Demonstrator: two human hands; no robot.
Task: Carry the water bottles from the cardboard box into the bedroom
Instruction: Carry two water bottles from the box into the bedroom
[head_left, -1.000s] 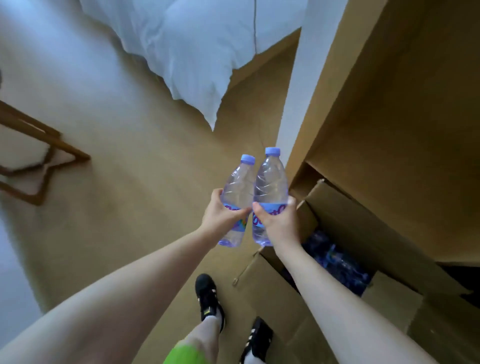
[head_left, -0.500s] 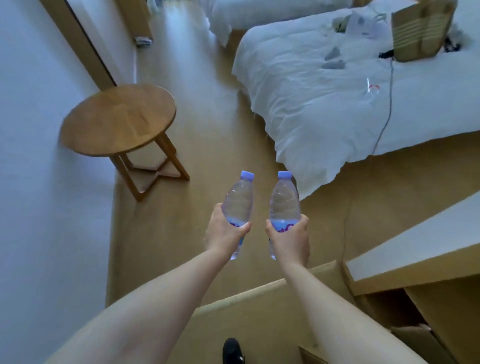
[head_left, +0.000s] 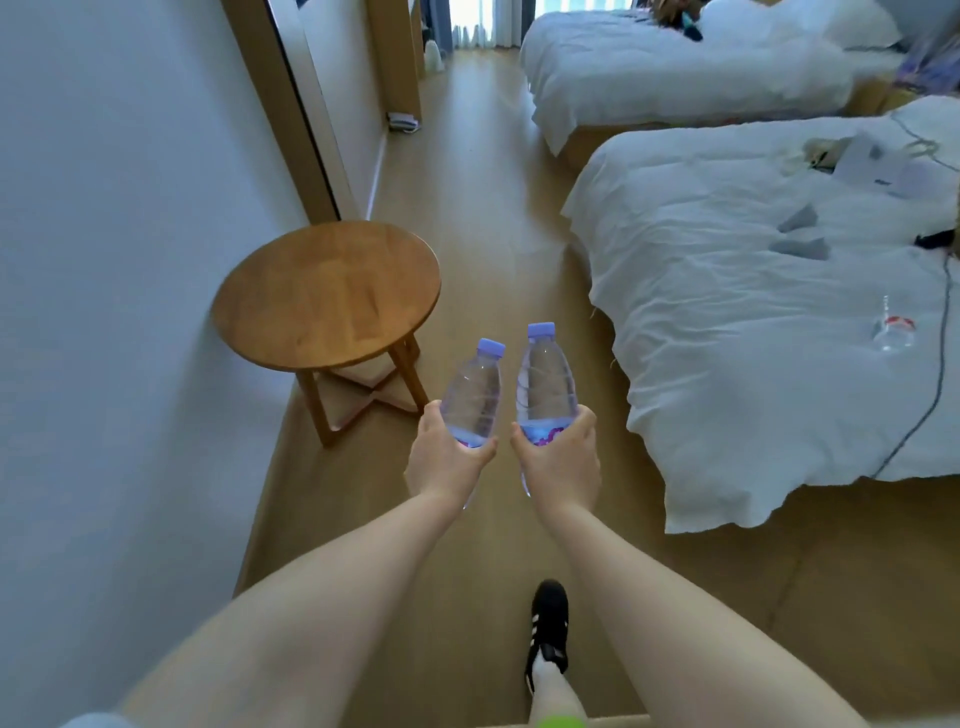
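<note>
Two clear water bottles with pale blue caps are held upright, side by side and just apart, over the wooden floor (head_left: 467, 156) of a bedroom. The left bottle (head_left: 475, 395) leans slightly to the right; the left hand (head_left: 441, 462) grips its lower part, thumb on the right side of the bottle and the fingers wrapped behind it. The right bottle (head_left: 545, 384) stands nearly vertical; the right hand (head_left: 561, 462) grips it round the coloured label band, thumb on the left and fingers curled round the right side. The two hands lie close together without touching, both bare forearms reaching forward from the bottom of the view. Just left of the bottles, against the white wall (head_left: 104, 312), stands a round wooden side table (head_left: 324, 291) with crossed lower braces. To the right lies a near bed (head_left: 753, 338) covered in rumpled white bedding, on which rest a small clear bottle (head_left: 891, 327), a dark cable (head_left: 940, 374) running over its edge, and some papers and small objects too blurred to identify. A second white bed (head_left: 675, 67) lies beyond it. Below the hands, a black shoe (head_left: 548, 623) with white stripes is planted on the floor.
</note>
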